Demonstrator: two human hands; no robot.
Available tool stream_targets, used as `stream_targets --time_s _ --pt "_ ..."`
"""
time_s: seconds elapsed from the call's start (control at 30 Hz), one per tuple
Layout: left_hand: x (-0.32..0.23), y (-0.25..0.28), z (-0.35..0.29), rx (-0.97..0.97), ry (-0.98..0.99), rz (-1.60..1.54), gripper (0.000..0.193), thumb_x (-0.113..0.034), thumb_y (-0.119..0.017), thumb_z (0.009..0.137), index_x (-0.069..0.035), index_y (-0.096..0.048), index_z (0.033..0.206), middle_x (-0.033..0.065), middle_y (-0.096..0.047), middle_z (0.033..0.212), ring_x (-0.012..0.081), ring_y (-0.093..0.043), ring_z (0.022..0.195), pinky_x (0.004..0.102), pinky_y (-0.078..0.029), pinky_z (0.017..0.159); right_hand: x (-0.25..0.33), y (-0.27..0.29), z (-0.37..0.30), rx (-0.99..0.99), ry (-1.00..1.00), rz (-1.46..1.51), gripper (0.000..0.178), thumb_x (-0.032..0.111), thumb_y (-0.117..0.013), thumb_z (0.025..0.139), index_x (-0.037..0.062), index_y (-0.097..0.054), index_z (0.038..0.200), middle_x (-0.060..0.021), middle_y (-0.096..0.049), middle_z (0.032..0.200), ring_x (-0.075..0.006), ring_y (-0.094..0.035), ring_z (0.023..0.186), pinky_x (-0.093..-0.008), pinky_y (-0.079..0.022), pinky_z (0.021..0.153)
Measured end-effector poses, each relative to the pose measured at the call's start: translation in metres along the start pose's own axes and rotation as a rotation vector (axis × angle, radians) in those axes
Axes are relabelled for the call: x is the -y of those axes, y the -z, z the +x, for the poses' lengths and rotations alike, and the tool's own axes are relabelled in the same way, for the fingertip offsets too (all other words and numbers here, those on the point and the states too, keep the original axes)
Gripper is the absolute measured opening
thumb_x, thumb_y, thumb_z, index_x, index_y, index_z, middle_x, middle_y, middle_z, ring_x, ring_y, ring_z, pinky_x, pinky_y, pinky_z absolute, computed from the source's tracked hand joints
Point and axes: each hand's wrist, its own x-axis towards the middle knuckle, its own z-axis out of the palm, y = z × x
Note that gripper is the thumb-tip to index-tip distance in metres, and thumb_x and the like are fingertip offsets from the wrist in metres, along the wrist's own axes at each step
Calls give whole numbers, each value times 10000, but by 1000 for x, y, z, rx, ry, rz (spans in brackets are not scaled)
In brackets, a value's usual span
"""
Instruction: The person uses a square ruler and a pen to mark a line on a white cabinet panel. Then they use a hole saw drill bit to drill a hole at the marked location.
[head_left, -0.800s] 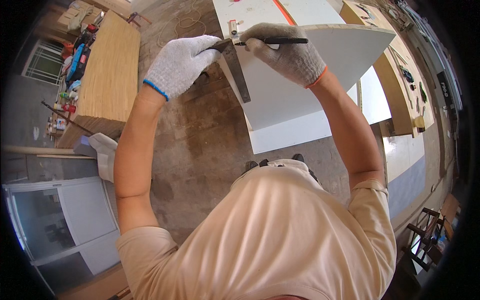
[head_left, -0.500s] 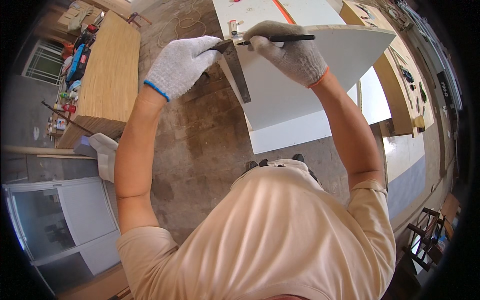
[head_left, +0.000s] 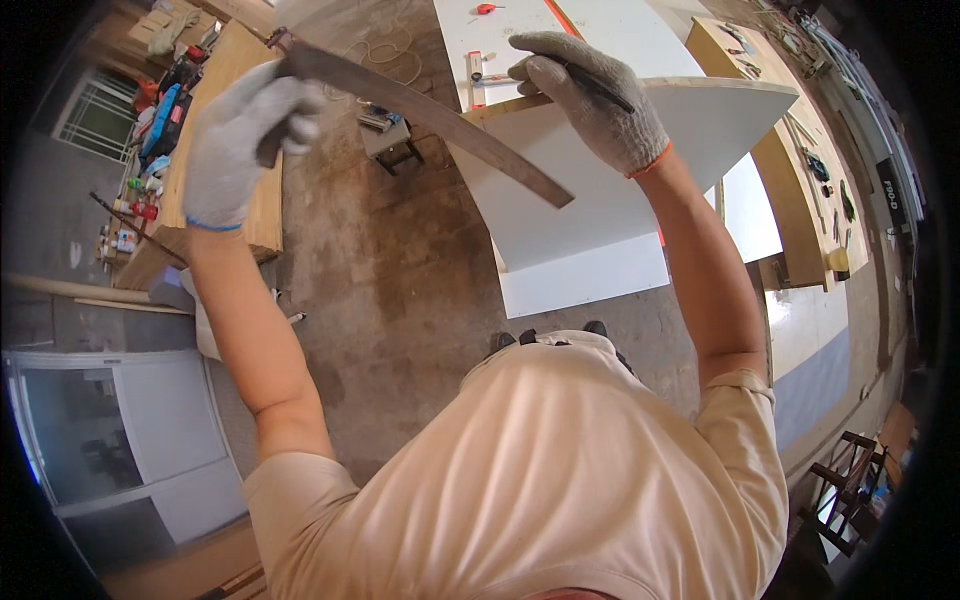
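Observation:
My left hand [head_left: 240,140], in a grey knit glove, grips one end of a long dark metal square [head_left: 440,120] and holds it up over the floor; its blade slants down to the right across the white board [head_left: 620,190]. My right hand [head_left: 590,95], also gloved, rests on the board's top edge and holds a dark pencil [head_left: 600,85]. The white board stands on edge in front of me, above a second white panel [head_left: 580,285] lying lower.
A wooden workbench [head_left: 230,150] with bottles and tools stands at the left. A white table [head_left: 500,40] with a small ruler lies behind the board. Wooden panels and tools run along the right. A small metal stand [head_left: 390,140] sits on the concrete floor.
My left hand has lifted the metal square off the board and swung it up and to the left. My right hand stays on the board's top edge with the pencil.

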Motion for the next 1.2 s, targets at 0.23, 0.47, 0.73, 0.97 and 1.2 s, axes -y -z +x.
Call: stream_targets --time_s 0.23,0.47,0.73,0.97,1.2 --pt "64 48 -9 -152 -328 -864 311 -234 -600 1226 -7 -682 1422 102 -769 1233 211 -704 1006 362 -592 898 12 -4 2 -16 -47 133 375 290 -667 1195 22 -739 1448 -148 -844 1236 -212 -828 1169 -352 -651 1031" --pt "57 -151 -33 -166 -188 -1337 333 -3 -572 1153 -48 -655 1472 177 -734 1514 370 -657 1487 650 -447 1356 6 8 -3 40 52 47 359 264 -648 1213 18 -725 1464 -137 -841 1230 -208 -807 1146 -354 -646 1023" --pt "24 -258 -30 -543 -146 -1193 453 -149 -557 1194 -29 -573 1631 149 -689 1611 338 -559 1576 518 -443 1348 30 29 -17 212 413 -253 322 287 -822 1065 64 -727 1276 -176 -783 1037 -385 -785 957 -473 -631 865" --pt "27 -294 -33 -506 -178 -1097 495 -253 -537 1224 4 -602 1642 116 -654 1648 263 -555 1548 451 -398 1344 39 56 -30 218 151 -163 360 223 -826 1060 55 -730 1364 -180 -811 1174 -325 -834 1012 -438 -661 900" --pt "1 -317 -36 -546 -195 -1241 457 -198 -636 1188 -20 -620 1608 102 -687 1542 199 -643 1384 363 -483 1212 36 60 -32 329 424 -253 538 145 -891 978 75 -706 1478 -201 -789 1289 -389 -801 1179 -467 -650 1032"
